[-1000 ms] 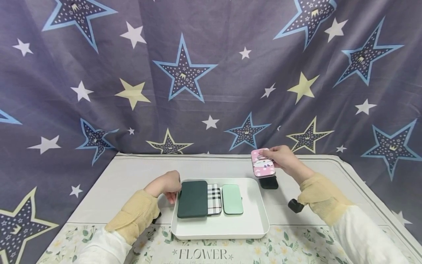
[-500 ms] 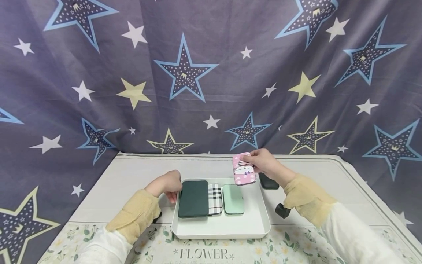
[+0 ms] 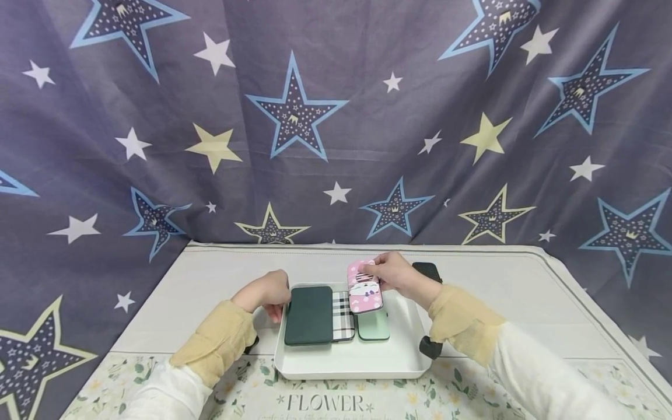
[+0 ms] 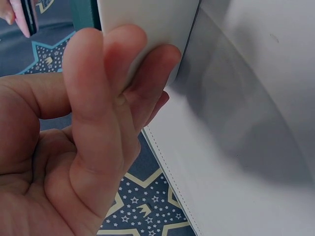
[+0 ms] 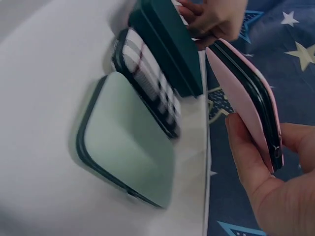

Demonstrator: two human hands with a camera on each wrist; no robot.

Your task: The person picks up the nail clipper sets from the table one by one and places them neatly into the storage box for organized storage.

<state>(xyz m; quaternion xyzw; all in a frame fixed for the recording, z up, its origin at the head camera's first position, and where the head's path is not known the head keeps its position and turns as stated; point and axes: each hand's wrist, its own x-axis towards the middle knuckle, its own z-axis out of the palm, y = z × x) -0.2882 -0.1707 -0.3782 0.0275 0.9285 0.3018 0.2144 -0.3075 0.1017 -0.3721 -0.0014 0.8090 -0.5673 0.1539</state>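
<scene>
My right hand [image 3: 396, 273] pinches a pink zip case [image 3: 365, 294] with a cartoon print, held above the tray. In the head view it overlaps a mint green case [image 3: 374, 326] lying in the white tray [image 3: 357, 367]. Beside that lie a black-and-white plaid case [image 3: 343, 318] and a larger dark green case [image 3: 308, 316], at the tray's left end. The right wrist view shows the pink case [image 5: 241, 93] edge-on, its dark zip band between thumb and fingers. My left hand [image 3: 268, 291] grips the tray's left wall, its fingers [image 4: 93, 83] against the outside.
A black case [image 3: 427, 271] lies on the table behind the tray's right end, partly hidden by the right arm. The tray's front edge reaches a floral mat [image 3: 325, 402] lettered FLOWER. A star-print curtain [image 3: 336, 116] hangs behind the table.
My right hand has carried the pink case leftward and lower, from above the black case to over the mint green case. The left hand has stayed at the tray's left side.
</scene>
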